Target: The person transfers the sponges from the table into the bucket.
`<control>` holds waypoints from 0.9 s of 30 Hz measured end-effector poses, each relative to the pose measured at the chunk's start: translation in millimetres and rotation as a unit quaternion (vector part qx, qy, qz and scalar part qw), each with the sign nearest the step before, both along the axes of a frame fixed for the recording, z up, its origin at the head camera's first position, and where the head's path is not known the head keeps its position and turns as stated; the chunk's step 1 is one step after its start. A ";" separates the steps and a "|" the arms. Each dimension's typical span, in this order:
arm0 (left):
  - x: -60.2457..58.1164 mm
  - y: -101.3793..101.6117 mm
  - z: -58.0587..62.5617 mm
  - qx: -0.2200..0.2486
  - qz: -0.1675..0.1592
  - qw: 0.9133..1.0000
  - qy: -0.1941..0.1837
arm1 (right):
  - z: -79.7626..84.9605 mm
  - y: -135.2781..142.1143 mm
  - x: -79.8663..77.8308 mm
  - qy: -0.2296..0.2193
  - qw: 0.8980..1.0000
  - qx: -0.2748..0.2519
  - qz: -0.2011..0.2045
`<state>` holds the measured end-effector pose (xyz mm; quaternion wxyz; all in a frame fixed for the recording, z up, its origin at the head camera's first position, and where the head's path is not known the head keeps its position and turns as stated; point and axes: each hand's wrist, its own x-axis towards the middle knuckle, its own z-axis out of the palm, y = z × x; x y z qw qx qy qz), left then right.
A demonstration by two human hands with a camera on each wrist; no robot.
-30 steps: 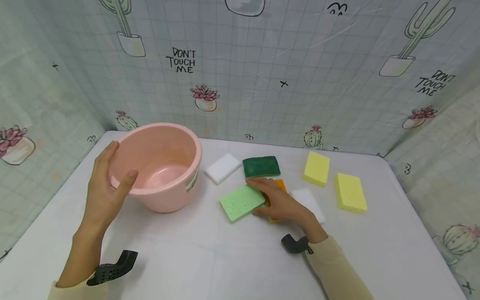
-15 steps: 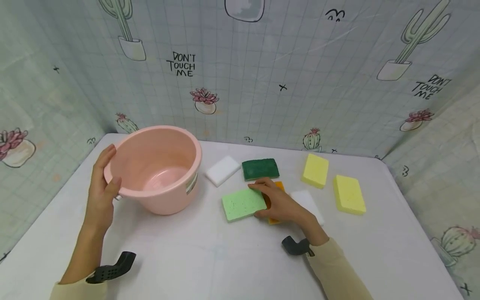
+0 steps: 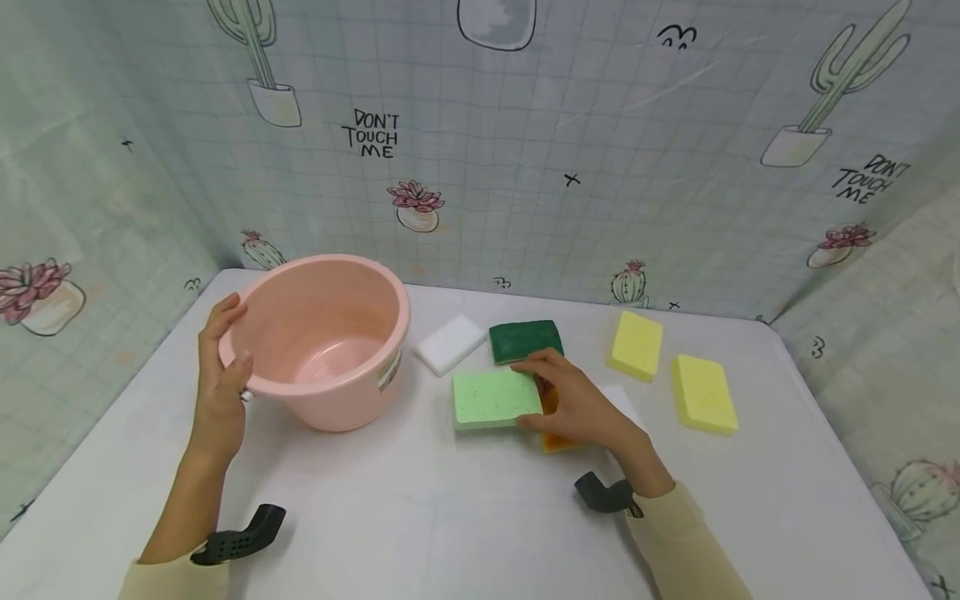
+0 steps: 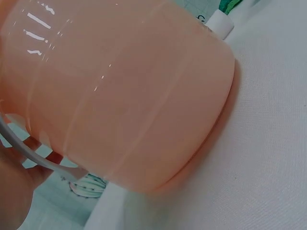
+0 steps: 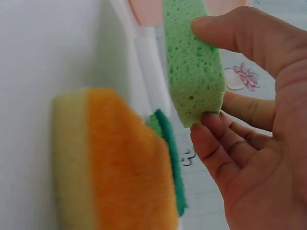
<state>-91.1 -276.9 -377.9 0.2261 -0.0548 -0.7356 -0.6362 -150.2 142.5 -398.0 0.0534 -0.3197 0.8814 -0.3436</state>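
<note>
My right hand (image 3: 581, 408) pinches a light green sponge (image 3: 491, 400) by its right end, thumb on one side and fingers on the other. In the right wrist view the green sponge (image 5: 194, 67) is held up above the white table. Just below the hand lies an orange-and-yellow sponge (image 5: 120, 163), partly hidden in the head view. A pink bucket (image 3: 330, 412) stands at the left, its opening facing up. At its left rim, my left hand (image 3: 217, 400) grips the edge. A grey handle (image 4: 33, 153) crosses near those fingers in the left wrist view.
Right of the bucket lies a white sponge (image 3: 452, 343), with a dark green sponge (image 3: 525, 340) beside it. Another white sponge (image 3: 618, 400) is partly behind my right hand. Two yellow sponges (image 3: 635, 346) lie farther right. A patterned cloth (image 3: 480, 167) hangs behind the table.
The light green sponge has swung from a slant to nearly level and shifted slightly right with my right hand. My left thumb has slid from inside the bucket back to its rim.
</note>
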 end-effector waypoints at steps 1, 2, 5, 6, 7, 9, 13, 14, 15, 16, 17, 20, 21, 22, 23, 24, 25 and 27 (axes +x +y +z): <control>-0.2 -0.5 -0.5 0.002 -0.001 1.000 0.004 | 2.6 -0.2 -0.2 0.004 1.000 -0.009 0.000; -0.4 -0.9 -1.1 0.002 -0.003 1.000 0.008 | 5.2 -0.6 -0.9 0.007 1.000 -0.018 -0.001; -1.0 -1.5 -3.0 0.010 -0.011 1.000 0.015 | 15.2 -2.8 -2.9 0.016 0.999 -0.047 -0.002; -0.9 -1.6 -3.5 0.010 -0.012 1.000 0.014 | 18.4 -3.9 -3.9 0.019 0.998 -0.057 -0.002; -0.7 -1.8 -4.0 0.013 -0.013 1.000 0.014 | 21.9 -5.3 -4.6 0.021 0.998 -0.067 0.001; -0.1 -2.1 -4.5 0.014 -0.015 1.000 0.015 | 28.2 -8.7 -6.3 0.026 0.996 -0.081 0.003; -0.9 -2.5 -4.6 0.012 -0.022 1.000 0.014 | 40.7 -15.0 -7.5 0.024 0.994 -0.107 0.010; -1.2 -2.1 -4.5 0.011 -0.023 1.000 0.013 | 43.9 -16.0 -7.8 0.024 0.993 -0.113 0.011; -1.2 -1.7 -4.5 0.007 -0.022 1.000 0.011 | 47.0 -16.9 -8.0 0.025 0.993 -0.117 0.012; -0.8 -1.3 -4.4 0.004 -0.019 1.000 0.007 | 50.2 -17.8 -8.2 0.026 0.992 -0.119 0.014; -0.3 -0.9 -4.7 0.001 -0.017 1.000 0.005 | 53.2 -18.6 -8.8 0.029 0.992 -0.120 0.015; 1.9 -0.1 -5.3 -0.003 -0.011 1.000 0.002 | 63.5 -23.1 -10.5 0.049 0.992 -0.112 0.016; 2.3 -0.2 -5.8 -0.004 -0.010 1.000 0.002 | 66.7 -25.2 -11.2 0.055 0.992 -0.109 0.016; 2.2 -0.2 -6.2 -0.003 -0.010 1.000 0.005 | 70.1 -27.5 -12.1 0.061 0.992 -0.107 0.018; 1.9 -0.4 -6.6 -0.003 -0.011 1.000 0.009 | 73.3 -30.0 -13.3 0.068 0.992 -0.106 0.018; 1.5 -0.7 -6.7 0.000 -0.012 1.000 0.013 | 76.4 -32.8 -14.3 0.074 0.992 -0.105 0.020; 1.1 -0.9 -6.7 -0.002 -0.012 1.000 0.016 | 79.6 -35.7 -15.4 0.078 0.991 -0.104 0.020; 0.1 -1.3 -6.4 -0.006 -0.013 1.000 0.019 | 85.8 -42.2 -17.6 0.082 0.990 -0.109 0.023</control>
